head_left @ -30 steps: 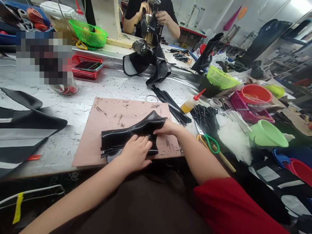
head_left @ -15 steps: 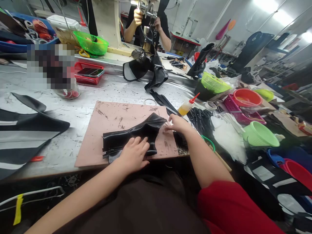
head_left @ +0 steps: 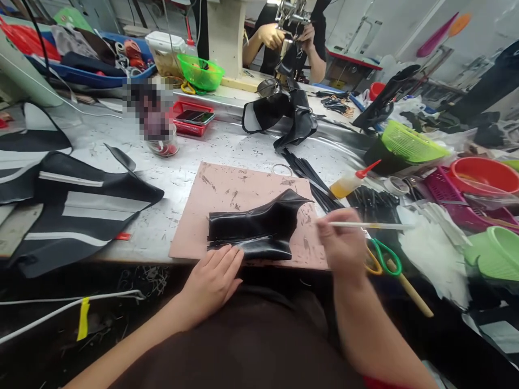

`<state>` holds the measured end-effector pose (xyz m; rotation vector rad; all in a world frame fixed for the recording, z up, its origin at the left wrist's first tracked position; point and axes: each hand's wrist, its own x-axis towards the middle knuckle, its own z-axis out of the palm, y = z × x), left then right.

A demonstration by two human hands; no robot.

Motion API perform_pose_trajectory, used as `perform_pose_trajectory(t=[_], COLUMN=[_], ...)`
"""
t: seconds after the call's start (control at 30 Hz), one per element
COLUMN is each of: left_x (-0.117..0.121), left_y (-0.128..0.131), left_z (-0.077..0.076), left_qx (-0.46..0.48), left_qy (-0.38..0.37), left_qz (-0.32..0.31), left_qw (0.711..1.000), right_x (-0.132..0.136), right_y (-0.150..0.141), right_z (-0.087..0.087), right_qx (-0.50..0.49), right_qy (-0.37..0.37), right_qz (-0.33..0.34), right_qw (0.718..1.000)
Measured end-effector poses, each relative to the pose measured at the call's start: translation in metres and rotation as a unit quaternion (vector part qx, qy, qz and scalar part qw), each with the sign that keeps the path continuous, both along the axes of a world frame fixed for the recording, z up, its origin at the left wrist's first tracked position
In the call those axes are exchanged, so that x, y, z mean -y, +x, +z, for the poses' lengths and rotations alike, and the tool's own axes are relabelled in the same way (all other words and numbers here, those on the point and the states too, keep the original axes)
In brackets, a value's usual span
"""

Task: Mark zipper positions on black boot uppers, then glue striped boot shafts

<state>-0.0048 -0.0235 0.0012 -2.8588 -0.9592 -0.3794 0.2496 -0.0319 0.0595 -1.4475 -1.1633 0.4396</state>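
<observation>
A shiny black leather boot upper (head_left: 251,227) lies on its side on a scuffed pink board (head_left: 227,186), its pointed end to the right. My left hand (head_left: 219,275) lies flat with fingers stretched, the fingertips touching the upper's lower left edge. Just off the board's right side, my right hand (head_left: 343,243) is closed and smeared by motion. Between its fingers is a thin white stick (head_left: 373,225) pointing right; blur hides its exact kind. It is apart from the upper.
Green-and-orange-handled scissors (head_left: 391,254) and a wooden handle (head_left: 416,294) lie right of my right hand. A glue bottle (head_left: 346,185) with a red tip stands behind. More black boot pieces (head_left: 93,189) lie left. Across the table, a person works at a sewing machine (head_left: 227,43).
My right hand has left the upper's pointed end and moved right, with the white stick now showing. My left hand has slid to the upper's lower left edge. The view has turned left.
</observation>
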Motion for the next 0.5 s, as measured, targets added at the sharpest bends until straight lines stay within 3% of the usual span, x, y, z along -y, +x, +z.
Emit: perform_pose_trajectory(t=[0.07, 0.13, 0.3, 0.5], left_x=[-0.001, -0.004, -0.011, -0.020], left_y=[0.002, 0.004, 0.004, 0.003], left_z=[-0.002, -0.005, -0.015, -0.018], left_qx=[-0.010, -0.013, -0.011, -0.028], left_qy=[-0.001, 0.005, 0.025, -0.004], left_qz=[0.007, 0.000, -0.036, -0.057], left_qw=[1.000, 1.000, 0.999, 0.998], right_x=[-0.005, -0.015, -0.035, -0.032], right_y=[-0.034, -0.057, -0.068, -0.068], right_z=[-0.007, -0.020, -0.051, -0.057], right_qx=[0.001, 0.030, 0.103, 0.111], right_qy=[-0.066, -0.124, -0.168, -0.142], right_qz=[0.143, 0.227, 0.225, 0.234], right_qw=[0.987, 0.965, 0.954, 0.956])
